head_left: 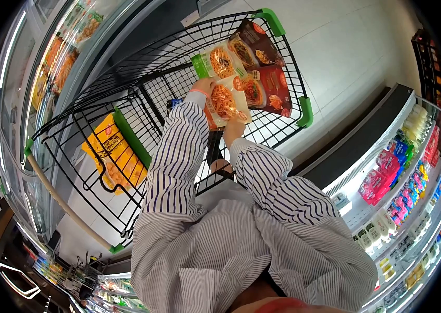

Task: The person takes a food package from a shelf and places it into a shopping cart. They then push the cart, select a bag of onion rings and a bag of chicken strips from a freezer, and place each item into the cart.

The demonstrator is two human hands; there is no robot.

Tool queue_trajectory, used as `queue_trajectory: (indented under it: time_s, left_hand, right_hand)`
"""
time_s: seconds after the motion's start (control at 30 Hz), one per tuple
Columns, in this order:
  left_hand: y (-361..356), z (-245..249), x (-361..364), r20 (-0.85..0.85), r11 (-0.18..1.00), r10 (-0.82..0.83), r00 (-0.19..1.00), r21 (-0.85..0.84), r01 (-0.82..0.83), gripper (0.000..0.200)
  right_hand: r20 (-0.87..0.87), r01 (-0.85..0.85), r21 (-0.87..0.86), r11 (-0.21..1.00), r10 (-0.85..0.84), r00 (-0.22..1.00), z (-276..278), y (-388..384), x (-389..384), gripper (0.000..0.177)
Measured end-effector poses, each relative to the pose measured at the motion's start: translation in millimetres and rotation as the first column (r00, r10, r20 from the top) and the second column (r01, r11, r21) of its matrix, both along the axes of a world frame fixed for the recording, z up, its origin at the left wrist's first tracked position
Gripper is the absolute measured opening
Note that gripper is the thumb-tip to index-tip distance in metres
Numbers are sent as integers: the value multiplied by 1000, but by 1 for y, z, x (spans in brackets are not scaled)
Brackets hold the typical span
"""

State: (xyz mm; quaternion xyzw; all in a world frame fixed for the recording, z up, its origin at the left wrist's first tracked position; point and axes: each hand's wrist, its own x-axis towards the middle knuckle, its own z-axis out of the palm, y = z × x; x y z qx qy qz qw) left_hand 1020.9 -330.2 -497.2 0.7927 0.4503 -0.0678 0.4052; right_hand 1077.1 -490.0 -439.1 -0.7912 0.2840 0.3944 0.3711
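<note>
Here, both hands' fingers (206,84) pinch the noodle packet (224,102) at opposite edges.

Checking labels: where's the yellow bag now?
Head view, left side: the yellow bag lies in the cart at its handle end, beside the green flap, left of the left sleeve, apart from the held noodle packet.

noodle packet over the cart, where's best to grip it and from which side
Probably its flat edges, from the near side: the noodle packet is thin and lies face-up over the cart. The left hand pinches a far corner, the right hand the near edge.
</note>
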Motion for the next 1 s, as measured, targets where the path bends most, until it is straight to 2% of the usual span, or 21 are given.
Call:
queue_trajectory:
  time_s: [0.03,0.07,0.1,0.13,0.2,0.27,0.33,0.4,0.47,0.5,0.6,0.63,0.7,0.73,0.77,0.8,0.87,0.97,1.0]
  left_hand:
    - [2,-5,-2,-47,999,-33,998,12,34,18]
    - [5,-10,-3,-92,997,-64,994,24,67,18]
    - [3,-9,0,-216,997,-62,974,32,71,17]
    - [2,-8,4,-248,995,-83,965,25,92,17]
    - [-1,-6,7,-315,993,-115,942,3,122,17]
    - [-7,-10,12,-310,1000,-24,950,-2,24,16]
    - [-15,-24,13,-283,996,83,955,-12,-91,16]
    - [-24,-40,14,-122,976,219,968,13,-219,15]
    - [-32,-43,19,31,920,387,922,54,-388,12]
    - [-36,-43,18,111,882,459,882,62,-467,12]
    - [-45,-53,-3,266,758,530,805,276,-591,12]
    - [-41,-52,-17,112,804,486,867,332,-494,18]
    - [-36,-56,-47,-81,819,446,891,438,-371,28]
    - [-28,-46,-60,-264,892,393,881,343,-295,36]
    - [-24,-36,-72,-397,955,278,875,209,-208,42]
    - [-25,-52,-87,-471,973,216,855,175,-150,47]
    - [-23,-47,-100,-549,992,85,832,123,-20,46]
    - [-20,-45,-109,-557,999,-27,830,-35,9,41]
    - [-21,-47,-112,-572,999,-31,820,-27,19,40]
  right_hand:
    - [-32,11,-1,1000,-11,999,-12,-1,-2,26]
    - [-71,-148,32,988,150,986,-24,-3,-4,27]
    - [-101,-303,68,951,308,946,-54,-15,-6,28]
    - [-112,-445,95,890,454,884,-62,-17,-5,28]
    - [-199,-276,55,960,281,939,-70,-15,-3,28]
    - [-297,-18,-46,999,4,955,-61,-4,7,28]
    - [-361,92,-149,985,-141,922,-68,2,19,28]
    - [-363,88,-170,982,-145,920,-76,1,28,28]
    - [-302,52,-75,996,-72,951,-89,-11,30,24]
    - [-296,15,-23,1000,-21,955,-75,-7,32,25]
    - [-257,-24,-8,1000,21,966,-88,-15,34,29]
    - [-301,10,-16,1000,-14,953,-95,-15,36,31]
    - [-355,-80,-17,997,68,932,-101,-11,37,43]
    - [-383,-119,-20,993,103,918,-103,-12,35,51]
    - [-404,-127,-9,992,113,908,-104,-13,32,50]
    - [-420,-147,19,989,141,897,-103,-16,26,49]
    - [-445,-184,83,979,202,872,-96,-12,20,47]
    - [-450,-245,87,966,257,855,-93,-5,23,45]
    - [-460,-263,84,961,272,845,-92,-3,25,46]
